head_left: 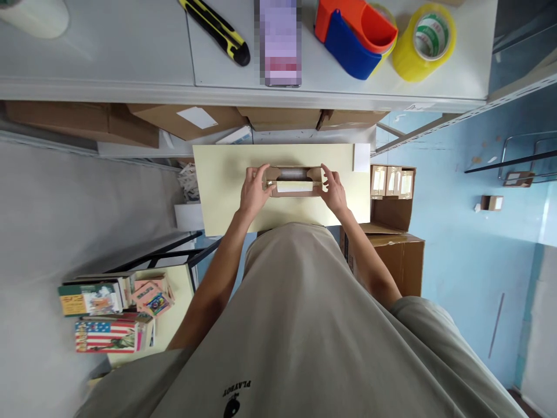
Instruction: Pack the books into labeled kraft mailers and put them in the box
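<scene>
A small brown cardboard box (pixel 296 192) lies on the cream tabletop (pixel 226 203) in front of me. A white label and a strip of tape show on its near flap, and a gap along its top lets a greyish thing inside show. My left hand (pixel 255 190) grips the box's left end, thumb at the front and fingers at the back. At the right end, my right hand (pixel 334 191) holds the box with curved fingers on its edge.
A shelf above holds a yellow-black utility knife (pixel 217 32), a phone (pixel 281 43), an orange-blue tape dispenser (pixel 354 38) and a yellow tape roll (pixel 424 43). A large carton (pixel 394 215) with small boxes stands right. Books (pixel 107 337) are stacked left.
</scene>
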`<state>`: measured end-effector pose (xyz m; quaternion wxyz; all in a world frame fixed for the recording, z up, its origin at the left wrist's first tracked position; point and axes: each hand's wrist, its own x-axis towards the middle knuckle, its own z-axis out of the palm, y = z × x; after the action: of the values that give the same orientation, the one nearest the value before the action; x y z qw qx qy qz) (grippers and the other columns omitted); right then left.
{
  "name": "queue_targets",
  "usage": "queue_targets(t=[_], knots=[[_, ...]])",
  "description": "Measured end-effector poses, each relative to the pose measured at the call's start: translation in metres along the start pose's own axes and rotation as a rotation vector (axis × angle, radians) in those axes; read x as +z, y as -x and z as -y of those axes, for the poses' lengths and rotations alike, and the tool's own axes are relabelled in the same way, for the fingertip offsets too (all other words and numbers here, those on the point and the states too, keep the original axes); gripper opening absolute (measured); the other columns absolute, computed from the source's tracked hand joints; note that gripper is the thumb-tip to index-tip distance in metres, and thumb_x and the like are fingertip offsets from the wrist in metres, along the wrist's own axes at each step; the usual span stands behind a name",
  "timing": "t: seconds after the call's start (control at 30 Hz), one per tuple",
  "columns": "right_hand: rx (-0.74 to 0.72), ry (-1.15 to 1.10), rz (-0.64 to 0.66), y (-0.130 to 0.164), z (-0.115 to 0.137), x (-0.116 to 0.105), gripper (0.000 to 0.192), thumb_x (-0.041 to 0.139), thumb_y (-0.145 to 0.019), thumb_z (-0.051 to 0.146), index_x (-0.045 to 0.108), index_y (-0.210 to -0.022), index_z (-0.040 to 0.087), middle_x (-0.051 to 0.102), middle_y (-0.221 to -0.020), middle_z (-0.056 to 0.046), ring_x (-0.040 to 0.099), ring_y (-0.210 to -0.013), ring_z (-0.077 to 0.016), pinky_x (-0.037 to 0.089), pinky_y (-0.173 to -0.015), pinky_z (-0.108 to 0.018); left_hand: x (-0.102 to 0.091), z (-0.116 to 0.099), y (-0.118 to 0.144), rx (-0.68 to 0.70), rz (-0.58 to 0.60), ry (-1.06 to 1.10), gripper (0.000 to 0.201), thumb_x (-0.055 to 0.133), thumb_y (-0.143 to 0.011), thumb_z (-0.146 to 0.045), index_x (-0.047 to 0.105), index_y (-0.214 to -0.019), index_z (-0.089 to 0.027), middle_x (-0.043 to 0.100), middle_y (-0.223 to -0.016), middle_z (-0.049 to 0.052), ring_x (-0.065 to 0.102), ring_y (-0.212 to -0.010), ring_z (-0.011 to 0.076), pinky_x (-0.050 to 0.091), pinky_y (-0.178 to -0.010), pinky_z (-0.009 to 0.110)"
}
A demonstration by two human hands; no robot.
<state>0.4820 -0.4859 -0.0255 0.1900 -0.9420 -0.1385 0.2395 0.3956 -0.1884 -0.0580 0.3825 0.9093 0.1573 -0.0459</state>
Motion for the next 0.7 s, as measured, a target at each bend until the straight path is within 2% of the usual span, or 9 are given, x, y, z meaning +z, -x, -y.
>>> queue_targets(t=[0.1,0.2,0.33,0.43,0.6,0.7], knots=[[0.016,-0.066,-0.027,0.001,-0.004,0.006,0.061,0.056,-0.114,0.029,0.059,-0.175,0.023,0.063,-0.163,-0.02,0.08,-0.126,-0.0309,0.07,-0.105,-0.044,0.0,0.001,0.005,-0.024,-0.004,0.007,0.037,0.078,-0.106,-0.024,0.077,-0.143,-0.025,0.069,-0.142,0.014,0.079,-0.111,0.0284,0.064,-0.112,0.043],[0.021,-0.091,-0.019,0.002,-0.007,0.012,0.045,0.057,-0.117,0.03,0.075,-0.156,0.02,0.066,-0.158,-0.019,0.082,-0.122,-0.0285,0.069,-0.108,-0.042,0.005,0.004,0.008,-0.079,0.005,0.051,0.019,0.07,-0.112,-0.026,0.082,-0.125,-0.023,0.073,-0.132,0.011,0.079,-0.096,0.0215,0.065,-0.107,0.038],[0.051,-0.161,-0.061,-0.001,-0.009,0.019,0.041,0.053,-0.119,0.03,0.084,-0.144,0.02,0.072,-0.15,-0.018,0.084,-0.114,-0.0243,0.069,-0.107,-0.036,0.015,0.007,0.008,-0.18,-0.033,0.157,0.017,0.071,-0.109,-0.024,0.084,-0.119,-0.022,0.079,-0.13,0.012,0.079,-0.092,0.0189,0.066,-0.103,0.036],[0.122,-0.232,-0.098,-0.007,-0.009,0.021,0.037,0.057,-0.117,0.028,0.089,-0.133,0.02,0.078,-0.144,-0.017,0.085,-0.108,-0.0229,0.069,-0.102,-0.034,0.023,0.009,0.004,-0.277,-0.059,0.221,0.018,0.072,-0.105,-0.023,0.085,-0.116,-0.019,0.083,-0.131,0.013,0.08,-0.094,0.0186,0.066,-0.102,0.035],[0.286,-0.383,-0.116,-0.018,-0.016,0.026,0.031,0.066,-0.11,0.032,0.091,-0.122,0.019,0.088,-0.134,-0.014,0.087,-0.106,-0.0254,0.069,-0.098,-0.035,0.03,0.018,-0.001,-0.366,-0.067,0.3,0.02,0.076,-0.101,-0.027,0.088,-0.113,-0.019,0.087,-0.131,0.012,0.082,-0.093,0.0183,0.065,-0.095,0.031],[0.326,-0.47,-0.153,-0.018,-0.02,0.03,0.025,0.073,-0.105,0.034,0.092,-0.114,0.02,0.092,-0.124,-0.013,0.088,-0.102,-0.0279,0.069,-0.092,-0.036,0.033,0.025,-0.002,-0.389,-0.093,0.393,0.014,0.084,-0.094,-0.03,0.089,-0.104,-0.021,0.09,-0.119,0.009,0.083,-0.09,0.0201,0.064,-0.09,0.031]])
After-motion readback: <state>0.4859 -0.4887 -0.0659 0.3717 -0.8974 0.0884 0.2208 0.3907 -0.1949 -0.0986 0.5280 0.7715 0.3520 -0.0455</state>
